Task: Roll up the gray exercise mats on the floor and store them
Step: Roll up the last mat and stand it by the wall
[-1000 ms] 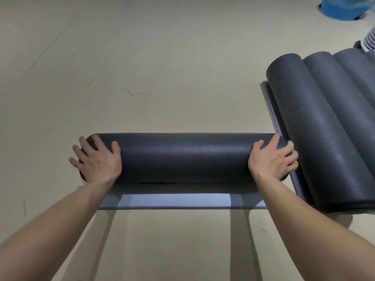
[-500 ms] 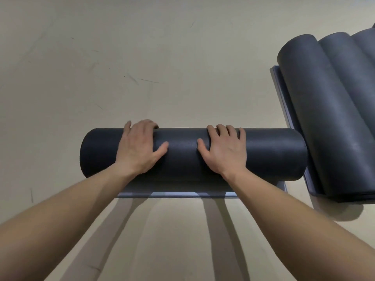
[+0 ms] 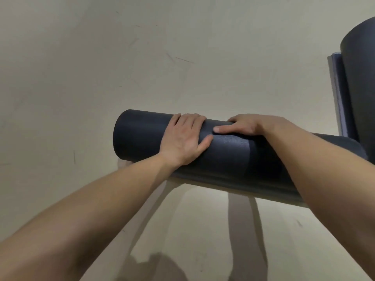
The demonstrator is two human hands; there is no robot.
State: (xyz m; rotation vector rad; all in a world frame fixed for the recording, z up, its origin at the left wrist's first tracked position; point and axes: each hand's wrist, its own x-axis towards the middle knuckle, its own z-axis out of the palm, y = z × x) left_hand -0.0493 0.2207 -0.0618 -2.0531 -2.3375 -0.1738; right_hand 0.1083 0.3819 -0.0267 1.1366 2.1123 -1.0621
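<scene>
Most of the view is pale floor (image 3: 101, 67), bare enough for a mat to be rolled along it and marked by a few thin scuffs.

Across the middle lies the gray mat roll (image 3: 140, 136), wound nearly to its end. Its left end is in plain sight, and its right end runs toward the stack at the frame's right edge. A narrow strip of loose tail (image 3: 223, 180) shows along the near underside, so I judge the rolling all but finished and the storing about to start. Whether the roll sits fully on the floor or is tipped up slightly, I cannot tell.

At the far right stands part of a stored roll (image 3: 361, 78), resting on a flat mat (image 3: 336, 94) whose pale edge sticks out beneath it. This looks like the storage spot, and the working roll's right end is already just beside it.

Both arms reach in from below. The left grip (image 3: 184, 138) is spread apart, palm flat on the roll's crest, pressing rather than clasping. The right grip (image 3: 247, 124) lies next to it, thumb stretched along the mat and fingers draped over the far side, likewise not clamped. Holding it near the centre with weight from above probably keeps the foam from springing loose.
</scene>
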